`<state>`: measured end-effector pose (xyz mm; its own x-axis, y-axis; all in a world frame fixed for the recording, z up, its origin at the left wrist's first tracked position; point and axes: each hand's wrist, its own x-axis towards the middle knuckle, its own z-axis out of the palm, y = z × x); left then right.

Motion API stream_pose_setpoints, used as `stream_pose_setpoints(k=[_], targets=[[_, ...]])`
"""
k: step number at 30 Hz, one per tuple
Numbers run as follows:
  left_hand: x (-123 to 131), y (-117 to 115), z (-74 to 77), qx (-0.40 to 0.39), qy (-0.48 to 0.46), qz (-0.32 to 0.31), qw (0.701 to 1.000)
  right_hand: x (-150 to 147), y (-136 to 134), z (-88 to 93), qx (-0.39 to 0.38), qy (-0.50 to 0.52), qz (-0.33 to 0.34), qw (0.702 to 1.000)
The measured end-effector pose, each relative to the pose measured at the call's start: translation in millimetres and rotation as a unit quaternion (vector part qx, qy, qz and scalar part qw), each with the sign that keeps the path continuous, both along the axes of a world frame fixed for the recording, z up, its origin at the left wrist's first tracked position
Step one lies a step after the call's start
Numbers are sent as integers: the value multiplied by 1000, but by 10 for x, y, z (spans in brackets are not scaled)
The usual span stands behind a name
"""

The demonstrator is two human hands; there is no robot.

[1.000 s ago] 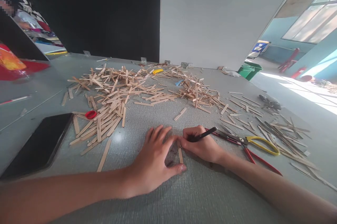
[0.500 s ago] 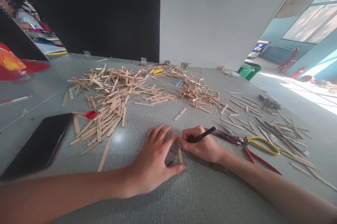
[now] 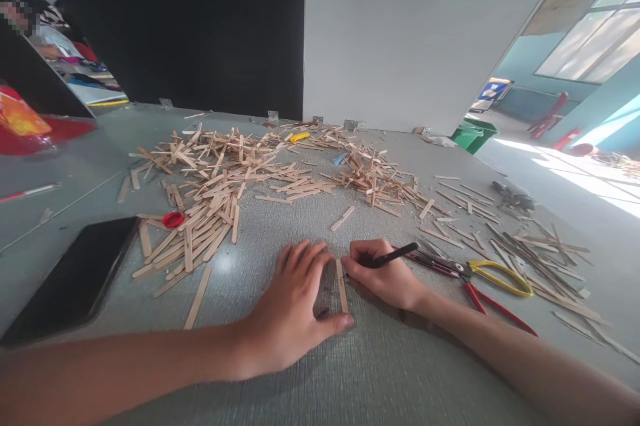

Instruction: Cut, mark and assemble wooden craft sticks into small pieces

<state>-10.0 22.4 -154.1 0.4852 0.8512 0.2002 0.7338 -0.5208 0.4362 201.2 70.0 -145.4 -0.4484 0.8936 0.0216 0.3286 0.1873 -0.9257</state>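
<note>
Our left hand [image 3: 293, 309] lies spread on the counter [image 3: 400, 386], clasping nothing, thumb at the near end of one wooden stick [image 3: 343, 296]; how hard it presses, we can't tell. That stick lies flat between our hands. Our right hand [image 3: 383, 273] grips a black pen [image 3: 399, 253], tip low at the stick's right side; contact unclear. Risk: weak thumb pressure plus a sideways pen push would probably swivel the stick and skew any stroke. Snips [image 3: 465, 270] sit just beyond our right forearm; a wide swing that way likely snags them. Phone [image 3: 80, 273] limits us left. Best room: toward us, no near edge visible. Farther out, stick pile [image 3: 220, 193] hampers forward reach; black panel [image 3: 210, 26] and grey panel [image 3: 390, 33] close the back.
</note>
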Motion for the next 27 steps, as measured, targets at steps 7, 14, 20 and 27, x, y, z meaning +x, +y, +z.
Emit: stream_pose_setpoints(k=[7, 14, 20, 27], targets=[[-7, -22, 13, 10, 10, 3, 1000, -8, -7, -4, 30, -22, 0, 999], [-30, -30, -28, 43, 37, 0, 998, -27, -13, -44, 16, 5, -11, 1000], [-19, -44, -53, 96, 102, -31, 990, -36, -21, -34, -2, 38, -42, 998], [-62, 118, 162, 113, 223, -55, 967, -18, -7, -43, 5, 37, -61, 997]])
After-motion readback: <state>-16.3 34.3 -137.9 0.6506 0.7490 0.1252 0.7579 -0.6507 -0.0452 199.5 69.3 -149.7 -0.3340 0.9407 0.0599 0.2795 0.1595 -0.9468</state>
